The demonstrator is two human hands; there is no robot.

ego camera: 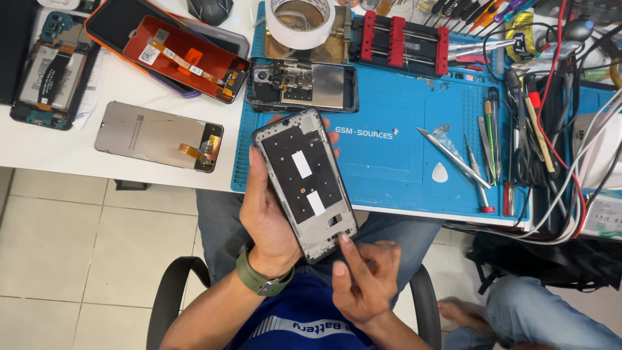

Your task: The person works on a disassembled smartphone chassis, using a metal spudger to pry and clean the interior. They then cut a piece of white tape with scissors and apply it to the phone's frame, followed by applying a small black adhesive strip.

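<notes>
My left hand (pixel 264 217) grips a dark phone frame (pixel 304 185) from below, holding it tilted over my lap at the near edge of the blue work mat (pixel 389 155). The frame's inner face shows two white strips. My right hand (pixel 363 279) has its index finger stretched up, the tip touching the frame's bottom edge. A green band sits on my left wrist. On the mat just beyond lies an opened phone body (pixel 302 85) with bare metal parts showing.
On the white table at left lie a grey screen panel (pixel 159 137), a red-backed panel (pixel 186 58) and another opened phone (pixel 50 71). A tape roll (pixel 300 23), red clamp (pixel 405 40), tweezers (pixel 453 157), screwdrivers and tangled cables (pixel 557 129) crowd the mat's far and right side.
</notes>
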